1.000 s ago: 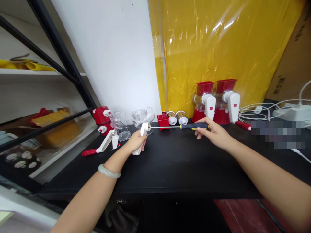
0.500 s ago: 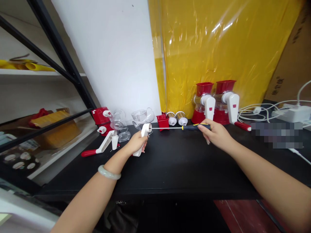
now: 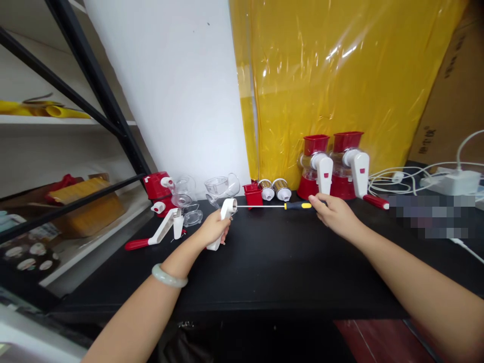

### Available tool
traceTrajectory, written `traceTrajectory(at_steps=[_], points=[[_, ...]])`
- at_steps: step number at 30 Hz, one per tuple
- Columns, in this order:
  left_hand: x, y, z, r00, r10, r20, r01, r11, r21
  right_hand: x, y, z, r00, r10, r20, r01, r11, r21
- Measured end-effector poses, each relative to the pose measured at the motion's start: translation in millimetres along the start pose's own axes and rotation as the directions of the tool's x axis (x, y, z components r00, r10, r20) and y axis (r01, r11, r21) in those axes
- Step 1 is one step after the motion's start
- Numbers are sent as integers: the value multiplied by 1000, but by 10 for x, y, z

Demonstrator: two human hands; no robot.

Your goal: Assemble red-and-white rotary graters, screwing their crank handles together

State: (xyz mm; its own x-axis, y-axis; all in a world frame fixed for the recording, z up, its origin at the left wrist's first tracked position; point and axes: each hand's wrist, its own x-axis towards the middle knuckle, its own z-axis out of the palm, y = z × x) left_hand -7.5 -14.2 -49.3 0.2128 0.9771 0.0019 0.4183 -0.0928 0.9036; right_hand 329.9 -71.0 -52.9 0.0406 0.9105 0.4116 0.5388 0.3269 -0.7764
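My left hand (image 3: 214, 230) is closed round a white plastic crank arm (image 3: 229, 205), its round socket end turned to the right. A screwdriver (image 3: 298, 205) with a dark blue and yellow handle lies level in the air, its thin shaft running left into that socket; the tip is hidden inside. The fingertips of my right hand (image 3: 336, 214) pinch the butt of the screwdriver's handle. Left of my left hand, another white crank (image 3: 166, 227) with a red grip rests on the black table (image 3: 287, 272).
Red grinder bases (image 3: 157, 186) and clear plastic housings (image 3: 217, 186) stand at the back left. A red hopper (image 3: 252, 194) and two grating drums (image 3: 282, 189) sit behind the screwdriver. Two assembled red-and-white grinders (image 3: 350, 161) stand behind my right hand, with white cables (image 3: 393, 176) further right.
My right hand has slid back to the end of the screwdriver's handle, which has turned and shows a yellow patch. My left hand keeps its hold, and the view has shifted slightly.
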Motion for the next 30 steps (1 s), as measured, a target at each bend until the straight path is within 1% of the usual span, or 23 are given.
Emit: traceTrajectory(at_steps=[2,4,5,6,8,10,12,13,14,15,17,19,20,21,23,26,27,28,29,30], points=[[2,10,-7,1000,3,-14,-4,1000,-15,6,20,38,999,-54,4,53,990,127],[9,23,-17,1000,0,-27,-1,999,-33,8,38,74,986,-165,-18,164,952,258],[11,28,-21,999,-4,-32,3,999,-39,5,41,82,977,-213,-32,213,936,281],[12,32,-22,999,-10,-32,9,999,-40,0,37,79,971,-238,-32,237,932,274],[7,33,-18,1000,-18,-19,17,999,-31,-13,10,48,976,-216,5,211,957,198],[-1,23,-7,1000,-15,1,15,1000,-9,-26,-30,6,992,-124,22,122,989,88],[-4,9,2,1000,-8,20,8,1000,10,-34,-61,-13,999,-30,19,29,1000,9],[-2,4,4,1000,-8,20,8,1000,10,-34,-68,-6,1000,-5,11,5,1000,7],[3,1,3,1000,-11,13,11,1000,2,-33,-68,10,1000,-12,0,12,999,43],[8,2,0,1000,-17,3,17,1000,-13,-30,-61,34,999,-51,-15,53,993,105],[20,8,-10,999,-34,-6,34,998,-51,-27,-36,83,982,-176,-71,188,956,227],[30,12,-18,999,-54,5,55,995,-82,-28,-13,105,960,-265,-95,280,928,247],[32,11,-20,998,-63,15,64,994,-89,-32,-9,98,958,-276,-75,286,932,223],[34,7,-20,997,-67,23,69,994,-86,-37,-13,82,963,-264,-46,268,944,190],[32,-5,-15,997,-60,39,63,996,-61,-47,-40,35,981,-193,-5,193,977,93],[23,-8,-5,998,-30,53,32,999,-22,-52,-93,-4,999,-41,-22,39,998,-56],[19,-2,-4,998,-29,50,30,999,-22,-50,-101,3,1000,-3,-27,2,998,-59],[17,6,-5,998,-35,46,37,999,-33,-45,-101,20,1000,9,-27,-10,1000,-23],[16,15,-8,998,-46,41,48,998,-50,-40,-94,42,1000,-10,-27,11,999,43],[16,25,-13,997,-60,39,63,996,-69,-34,-80,66,998,-55,-32,58,992,114]])
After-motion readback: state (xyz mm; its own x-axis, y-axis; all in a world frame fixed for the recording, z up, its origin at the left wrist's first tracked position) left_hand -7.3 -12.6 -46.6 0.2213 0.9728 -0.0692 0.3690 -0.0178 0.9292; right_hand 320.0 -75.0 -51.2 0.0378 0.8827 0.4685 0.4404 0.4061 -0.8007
